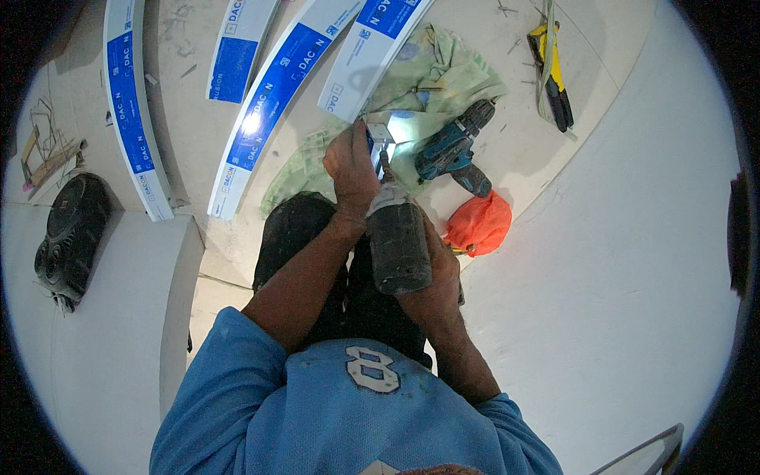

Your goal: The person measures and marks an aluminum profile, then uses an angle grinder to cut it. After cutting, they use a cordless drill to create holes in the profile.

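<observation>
My right hand (437, 273) is wrapped round the grip of a dusty power drill (400, 247), whose body points away from me. Its bit (385, 164) meets or nearly meets a short white-and-blue piece of profile (380, 134); contact cannot be made out. My left hand (352, 170) is closed on that piece from the left, with its fingertips partly hidden. Bright light falls on the piece and on the green patterned cloth (431, 71) beyond it. Just right of the piece, a teal-and-black cordless drill (451, 152) lies on its side.
Long curved white-and-blue profile strips (283, 75) lie ahead and to the left. An orange bag (480, 224) rests by my right hand. A yellow-and-black hand tool (552, 75) lies far right. At left, a black rounded device (74, 233) sits on a white ledge (119, 309).
</observation>
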A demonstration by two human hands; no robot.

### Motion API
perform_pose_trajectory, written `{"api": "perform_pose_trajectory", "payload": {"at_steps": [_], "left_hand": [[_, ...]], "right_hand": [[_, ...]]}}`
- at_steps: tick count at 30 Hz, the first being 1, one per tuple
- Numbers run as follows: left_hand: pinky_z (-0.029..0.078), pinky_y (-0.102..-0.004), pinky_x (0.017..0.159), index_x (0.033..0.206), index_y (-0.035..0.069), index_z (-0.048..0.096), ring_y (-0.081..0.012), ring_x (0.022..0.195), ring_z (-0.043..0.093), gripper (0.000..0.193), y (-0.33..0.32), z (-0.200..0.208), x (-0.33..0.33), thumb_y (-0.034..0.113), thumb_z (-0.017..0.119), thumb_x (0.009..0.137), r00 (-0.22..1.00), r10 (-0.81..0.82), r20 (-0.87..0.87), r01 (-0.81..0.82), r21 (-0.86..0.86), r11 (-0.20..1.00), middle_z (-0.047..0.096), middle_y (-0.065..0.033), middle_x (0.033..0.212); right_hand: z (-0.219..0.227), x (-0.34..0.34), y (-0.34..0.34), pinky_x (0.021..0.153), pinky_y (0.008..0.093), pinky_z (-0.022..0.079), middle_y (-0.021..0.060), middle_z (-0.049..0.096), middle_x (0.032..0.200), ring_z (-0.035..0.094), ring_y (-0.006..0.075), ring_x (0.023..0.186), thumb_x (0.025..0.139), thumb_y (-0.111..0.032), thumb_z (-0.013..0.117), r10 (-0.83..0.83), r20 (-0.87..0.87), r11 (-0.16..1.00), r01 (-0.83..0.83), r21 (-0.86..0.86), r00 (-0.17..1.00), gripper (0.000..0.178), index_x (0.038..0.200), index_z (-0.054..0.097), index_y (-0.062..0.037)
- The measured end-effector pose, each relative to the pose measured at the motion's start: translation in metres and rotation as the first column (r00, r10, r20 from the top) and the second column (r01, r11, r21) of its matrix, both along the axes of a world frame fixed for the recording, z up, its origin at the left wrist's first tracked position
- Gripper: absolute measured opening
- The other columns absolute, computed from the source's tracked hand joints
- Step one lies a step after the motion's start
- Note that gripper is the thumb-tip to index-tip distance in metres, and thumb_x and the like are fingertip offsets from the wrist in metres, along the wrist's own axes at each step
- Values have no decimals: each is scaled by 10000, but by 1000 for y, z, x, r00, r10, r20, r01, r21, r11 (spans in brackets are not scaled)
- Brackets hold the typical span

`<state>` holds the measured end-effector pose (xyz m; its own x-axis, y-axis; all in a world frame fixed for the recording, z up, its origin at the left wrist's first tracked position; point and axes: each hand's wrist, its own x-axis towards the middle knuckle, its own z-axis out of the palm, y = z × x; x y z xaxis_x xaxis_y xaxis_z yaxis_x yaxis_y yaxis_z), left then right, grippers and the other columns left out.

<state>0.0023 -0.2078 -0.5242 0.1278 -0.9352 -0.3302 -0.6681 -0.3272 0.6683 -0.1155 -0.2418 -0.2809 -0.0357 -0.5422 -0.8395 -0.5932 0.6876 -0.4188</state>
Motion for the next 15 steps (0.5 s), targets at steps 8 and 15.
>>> {"api": "perform_pose_trajectory", "payload": {"at_steps": [8,15], "left_hand": [[392,-596,1137,1566,-53,541,-442,1339,549,735,-2,10,-3,122,835,915,997,-33,72,39,-76,996,614,-255,1463],[350,-611,1188,1610,-61,490,-459,1372,529,809,-3,14,-3,144,842,911,1000,-13,-5,13,-53,999,587,-275,1486]], "right_hand": [[-1,0,2,1062,510,608,307,698,1444,720,455,1310,862,-247,920,-7,19,997,8,-72,1000,1010,1691,399,1],[-3,-3,4,1064,509,608,308,675,1480,708,452,1333,860,-244,921,25,-5,998,-25,-63,1000,1010,1692,400,-6]]}}
